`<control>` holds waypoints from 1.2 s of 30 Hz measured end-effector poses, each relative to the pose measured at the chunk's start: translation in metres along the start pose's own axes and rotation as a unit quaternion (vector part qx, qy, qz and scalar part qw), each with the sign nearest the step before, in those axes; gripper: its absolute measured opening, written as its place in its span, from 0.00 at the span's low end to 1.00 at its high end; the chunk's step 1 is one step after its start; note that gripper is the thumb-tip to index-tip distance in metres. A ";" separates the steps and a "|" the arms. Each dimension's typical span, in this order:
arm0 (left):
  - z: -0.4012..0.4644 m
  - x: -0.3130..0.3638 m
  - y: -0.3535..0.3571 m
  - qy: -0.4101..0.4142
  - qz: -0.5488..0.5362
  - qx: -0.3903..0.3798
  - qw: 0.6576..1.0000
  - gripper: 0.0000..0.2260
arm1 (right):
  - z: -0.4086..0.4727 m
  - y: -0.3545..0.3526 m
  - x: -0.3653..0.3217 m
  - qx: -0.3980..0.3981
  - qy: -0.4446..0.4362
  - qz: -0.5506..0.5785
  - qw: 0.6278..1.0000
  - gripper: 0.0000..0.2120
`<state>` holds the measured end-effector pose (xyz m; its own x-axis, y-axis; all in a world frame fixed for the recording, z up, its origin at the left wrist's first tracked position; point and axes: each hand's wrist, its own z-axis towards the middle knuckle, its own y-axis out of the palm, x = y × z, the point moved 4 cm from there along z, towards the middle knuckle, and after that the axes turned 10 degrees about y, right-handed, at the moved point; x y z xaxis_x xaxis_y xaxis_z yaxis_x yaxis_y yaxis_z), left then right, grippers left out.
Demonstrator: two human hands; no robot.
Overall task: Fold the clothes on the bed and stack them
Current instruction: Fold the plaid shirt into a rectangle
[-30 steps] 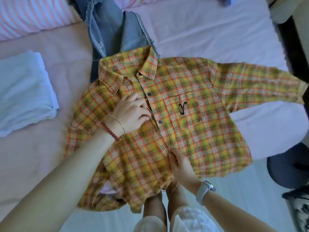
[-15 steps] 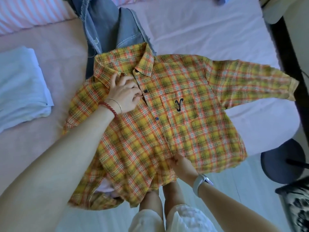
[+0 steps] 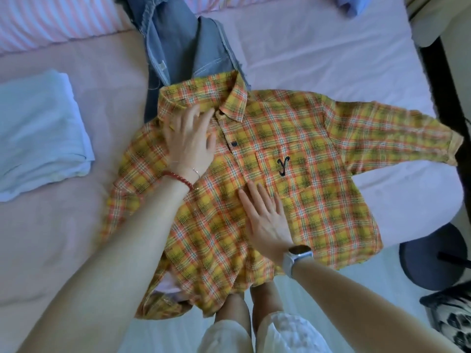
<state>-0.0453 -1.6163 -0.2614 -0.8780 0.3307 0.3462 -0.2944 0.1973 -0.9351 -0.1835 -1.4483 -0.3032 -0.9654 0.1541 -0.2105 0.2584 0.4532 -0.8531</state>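
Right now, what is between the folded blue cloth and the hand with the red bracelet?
In the head view, bare pink sheet, then the plaid shirt's sleeve and shoulder, lie between the folded blue cloth and the left hand.

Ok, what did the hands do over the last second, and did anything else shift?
The left hand slid up the plaid shirt to the collar, flat. The right hand left the hem, moved up mid-front, now pressing flat. The shirt stays spread, unfolded; denim garment and folded white pile unchanged.
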 end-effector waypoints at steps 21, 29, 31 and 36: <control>-0.334 -0.154 0.046 -0.567 -0.335 -0.018 0.753 0.11 | -0.008 0.032 -0.135 -0.139 -0.231 -0.049 0.962 0.22; -0.313 -0.108 -0.036 -0.376 -0.367 0.029 0.850 0.20 | -0.019 0.030 -0.185 -0.360 -0.006 0.324 0.875 0.17; -0.302 -0.066 -0.031 -0.291 -0.530 -0.131 0.786 0.25 | -0.012 0.031 -0.192 -0.426 0.112 0.412 0.797 0.19; -0.290 -0.063 -0.021 -0.300 -0.522 -0.085 0.794 0.07 | 0.010 0.028 -0.187 -0.381 0.164 0.326 0.850 0.24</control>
<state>0.1262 -1.3735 -0.2417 -0.2263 -0.5838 0.7797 -0.9694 0.2133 -0.1216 0.0038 -1.4732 -0.2929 -0.5784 0.7703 -0.2683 0.8034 0.5949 -0.0241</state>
